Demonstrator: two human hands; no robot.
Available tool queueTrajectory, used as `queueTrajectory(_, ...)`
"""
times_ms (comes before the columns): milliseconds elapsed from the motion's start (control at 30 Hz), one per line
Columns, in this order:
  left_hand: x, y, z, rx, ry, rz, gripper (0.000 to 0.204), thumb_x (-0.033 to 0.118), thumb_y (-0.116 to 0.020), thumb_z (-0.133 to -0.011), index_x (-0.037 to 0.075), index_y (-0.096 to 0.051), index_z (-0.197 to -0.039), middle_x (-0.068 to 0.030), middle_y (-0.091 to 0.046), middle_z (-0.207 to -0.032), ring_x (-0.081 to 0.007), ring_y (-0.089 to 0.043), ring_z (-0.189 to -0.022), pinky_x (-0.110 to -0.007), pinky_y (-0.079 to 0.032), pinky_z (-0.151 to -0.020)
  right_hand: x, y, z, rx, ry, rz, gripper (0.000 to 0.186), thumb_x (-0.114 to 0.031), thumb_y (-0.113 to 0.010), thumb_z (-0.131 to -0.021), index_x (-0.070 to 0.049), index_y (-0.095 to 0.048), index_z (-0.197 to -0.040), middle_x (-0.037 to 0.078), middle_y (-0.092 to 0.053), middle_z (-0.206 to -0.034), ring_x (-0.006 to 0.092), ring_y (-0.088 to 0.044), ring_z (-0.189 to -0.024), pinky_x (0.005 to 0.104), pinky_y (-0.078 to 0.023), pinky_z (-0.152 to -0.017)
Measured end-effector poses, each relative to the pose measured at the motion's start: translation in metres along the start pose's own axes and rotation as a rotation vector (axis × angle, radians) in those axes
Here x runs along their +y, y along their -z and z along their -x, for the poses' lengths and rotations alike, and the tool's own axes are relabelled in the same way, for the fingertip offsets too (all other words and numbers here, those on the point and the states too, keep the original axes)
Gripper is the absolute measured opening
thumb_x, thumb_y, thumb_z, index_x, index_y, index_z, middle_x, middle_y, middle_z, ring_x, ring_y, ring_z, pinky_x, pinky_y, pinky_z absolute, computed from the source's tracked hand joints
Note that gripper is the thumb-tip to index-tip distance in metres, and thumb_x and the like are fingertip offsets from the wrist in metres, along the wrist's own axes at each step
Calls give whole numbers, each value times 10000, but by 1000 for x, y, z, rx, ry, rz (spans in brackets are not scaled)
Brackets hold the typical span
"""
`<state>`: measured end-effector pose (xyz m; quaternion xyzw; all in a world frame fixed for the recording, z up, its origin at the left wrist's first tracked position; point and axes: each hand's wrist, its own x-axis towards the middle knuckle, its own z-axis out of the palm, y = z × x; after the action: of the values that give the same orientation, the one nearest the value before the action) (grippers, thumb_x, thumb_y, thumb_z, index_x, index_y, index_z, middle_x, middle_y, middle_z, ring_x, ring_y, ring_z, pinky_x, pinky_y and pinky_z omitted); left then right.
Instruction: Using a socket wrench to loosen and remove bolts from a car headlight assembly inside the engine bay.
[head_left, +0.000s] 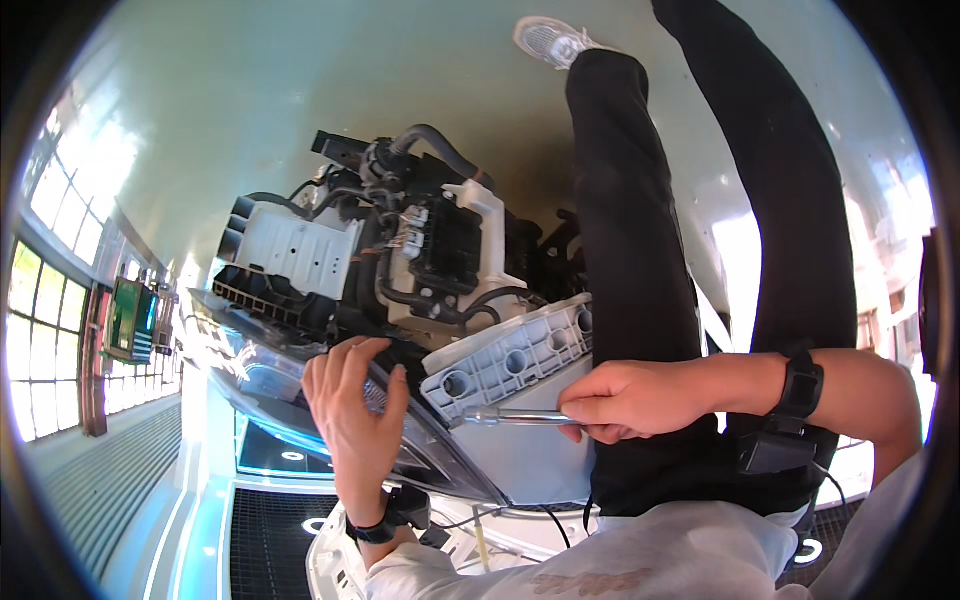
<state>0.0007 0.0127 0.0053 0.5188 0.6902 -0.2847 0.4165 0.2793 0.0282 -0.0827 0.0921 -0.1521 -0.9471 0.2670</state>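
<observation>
My right hand (630, 400) is closed round a shiny metal socket tool (515, 416), held almost level, its thicker end pointing left. That end lies by the lower left corner of a light grey ribbed plastic piece (515, 360) with round holes; I cannot tell whether they touch. My left hand (355, 405) has its fingers apart and holds nothing. It is over the dark edge of a car's front section, beside a clear headlight (372, 393) partly hidden behind it. Black devices are strapped to both wrists.
Beyond my hands is an exposed engine bay with a black boxy unit (447, 240), a curved black hose (440, 150) and a white plate (300, 245). Legs in black trousers (640, 220) stretch along its right side. A cable (545, 515) hangs near my left wrist.
</observation>
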Motion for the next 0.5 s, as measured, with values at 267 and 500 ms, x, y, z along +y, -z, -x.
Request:
queueTrajectory(267,-33,10,7,-77,-395,767,357,281,-799,-728,49,-702,-982,-108,-694,-1051,-291,-632,-1010,-441,-421,-915,-11,-2,-15,-98,5,-201,358,-322,-379,-1077,-19,-563,-1023,-62,-332,-661,45,-281,-561,215,-232,-485)
queueTrajectory(500,-39,-1,17,86,-356,877,290,151,-829,-662,12,-721,-892,-85,-728,-853,-259,-688,-774,-341,-513,-728,-13,-13,-38,-111,44,-152,355,-360,-378,-1070,-65,-564,-1002,-68,-338,-658,37,-252,-557,210,-202,-489)
